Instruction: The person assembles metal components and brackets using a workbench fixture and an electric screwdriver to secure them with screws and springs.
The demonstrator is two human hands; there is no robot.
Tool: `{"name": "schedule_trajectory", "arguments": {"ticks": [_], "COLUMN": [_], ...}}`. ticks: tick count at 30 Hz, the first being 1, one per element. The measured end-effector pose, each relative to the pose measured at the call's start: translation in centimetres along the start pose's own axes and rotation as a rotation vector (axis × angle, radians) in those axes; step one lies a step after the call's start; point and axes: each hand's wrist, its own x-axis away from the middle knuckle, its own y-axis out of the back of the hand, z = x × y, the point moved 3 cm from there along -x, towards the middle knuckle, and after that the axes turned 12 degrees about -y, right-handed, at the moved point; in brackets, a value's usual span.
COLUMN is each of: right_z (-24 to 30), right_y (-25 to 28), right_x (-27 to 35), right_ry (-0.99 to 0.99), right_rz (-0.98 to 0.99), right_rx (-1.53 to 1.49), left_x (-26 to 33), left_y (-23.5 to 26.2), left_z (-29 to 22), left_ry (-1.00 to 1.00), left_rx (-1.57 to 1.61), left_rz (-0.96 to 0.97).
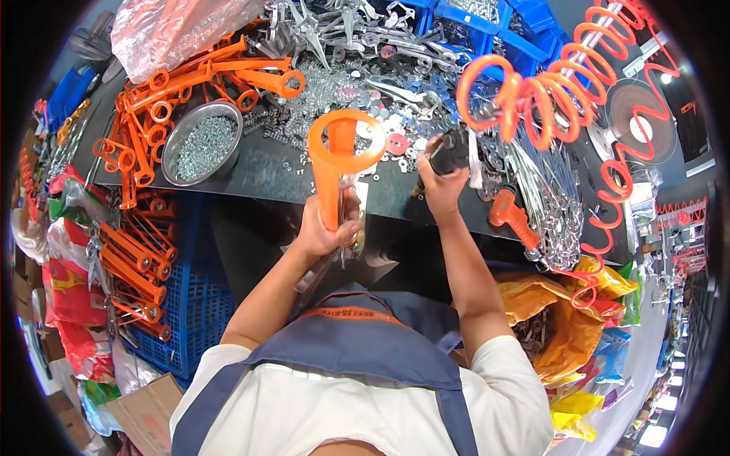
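Note:
My left hand is closed round the shaft of an orange ring-ended handle, held upright at the bench's near edge with its wide ring on top. Bright metal parts show beside the shaft, partly behind my fingers. My right hand grips a black tool over the bench; its lower end is hidden, so I cannot tell its exact kind. A white strip hangs beside it. Near my right hand lies an orange pneumatic tool. Loose washers and small metal parts lie beyond both hands.
A steel bowl of small screws stands left, beside piled orange handles. Blue bins line the back. A red coiled hose hangs at right, above long metal rods. A blue crate stands below left.

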Motion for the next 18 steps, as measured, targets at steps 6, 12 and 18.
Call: {"name": "schedule_trajectory", "arguments": {"ticks": [6, 12, 18], "right_z": [5.7, 22.3, 25.1], "right_y": [-2.0, -4.1, -10.3], "right_x": [-2.4, -4.8, -3.4], "right_ry": [-0.045, 0.326, 0.322], "right_rz": [-0.084, 0.040, 0.398], "right_rx": [-0.338, -0.578, -0.303], "left_x": [-0.2, 0.0, 0.0], "left_y": [0.8, 0.7, 0.7], "left_z": [1.3, 0.5, 0.6], "left_ry": [-0.181, -0.119, -0.029], "left_rx": [-0.121, -0.113, -0.055], "left_rz": [0.076, 0.107, 0.053]}}
